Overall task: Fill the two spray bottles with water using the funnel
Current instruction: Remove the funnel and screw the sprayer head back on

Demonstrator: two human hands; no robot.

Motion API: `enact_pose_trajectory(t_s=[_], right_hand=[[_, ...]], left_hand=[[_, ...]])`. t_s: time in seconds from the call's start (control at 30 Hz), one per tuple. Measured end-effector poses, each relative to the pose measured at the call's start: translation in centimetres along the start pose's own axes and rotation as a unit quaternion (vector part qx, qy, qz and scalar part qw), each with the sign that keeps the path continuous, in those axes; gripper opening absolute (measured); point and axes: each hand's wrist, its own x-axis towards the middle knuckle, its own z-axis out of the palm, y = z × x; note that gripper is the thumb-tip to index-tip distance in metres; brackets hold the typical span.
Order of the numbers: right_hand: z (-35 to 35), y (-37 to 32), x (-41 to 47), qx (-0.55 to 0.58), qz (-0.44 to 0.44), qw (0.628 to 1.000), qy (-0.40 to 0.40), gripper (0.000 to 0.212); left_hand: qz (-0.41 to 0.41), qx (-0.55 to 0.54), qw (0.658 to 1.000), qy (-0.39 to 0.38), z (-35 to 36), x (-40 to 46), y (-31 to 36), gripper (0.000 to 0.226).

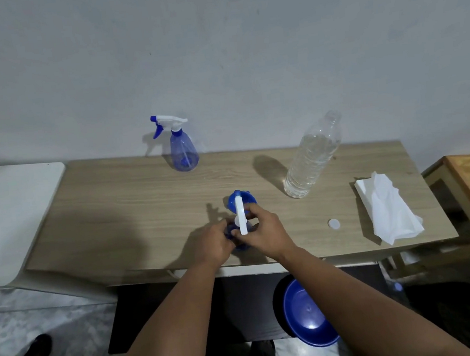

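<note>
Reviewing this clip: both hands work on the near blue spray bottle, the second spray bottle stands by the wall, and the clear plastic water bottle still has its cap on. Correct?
Not quite. In the head view the clear plastic water bottle is uncapped; a small white cap lies on the wooden table. The rest holds: left hand and right hand grip the near blue spray bottle, and the second spray bottle stands by the wall.

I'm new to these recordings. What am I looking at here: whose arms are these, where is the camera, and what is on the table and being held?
There is no machine: a person wears one camera on the head, looking down at their own bare arms. The left hand and right hand both grip a blue spray bottle with a white trigger head. On the light wooden table stand a second blue spray bottle and an uncapped clear plastic water bottle, with a small white cap and white tissue. A blue bowl sits below.
</note>
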Motion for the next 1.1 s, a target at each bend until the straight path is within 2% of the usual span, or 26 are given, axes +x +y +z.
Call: enact_pose_trajectory(t_s=[0.1, 0.3, 0.5, 0.67, 0.93, 1.1], right_hand=[[-0.3, 0.6, 0.1, -0.006, -0.011, 1.000, -0.009, 0.025], [0.6, -0.7, 0.7, -0.022, 0.020, 0.999, 0.044, 0.034], [0.5, 0.5, -0.4, 0.015, 0.005, 1.000, 0.010, 0.029], [2.6, 0.4, -0.8, 0.100, 0.060, 0.990, 0.083, 0.014], [3.5, -0.3, -1.6, 0.134, 0.075, 0.978, 0.138, 0.016], [3.4, -0.6, -1.3, 0.121, 0.090, 0.979, 0.137, 0.015]], left_hand=[[-0.004, -0.023, 1.000, -0.006, 0.2, 0.1, -0.2, 0.037], [0.002, -0.069, 0.997, -0.018, 0.1, 0.3, -0.5, 0.035], [-0.002, -0.093, 0.995, -0.021, 0.4, 0.4, -0.8, 0.035], [-0.002, -0.110, 0.994, -0.004, 0.9, 0.3, -0.8, 0.031], [-0.009, -0.052, 0.998, 0.034, 1.8, 0.2, -1.0, 0.028], [-0.020, -0.045, 0.998, 0.034, 2.1, 0.5, -1.0, 0.024]])
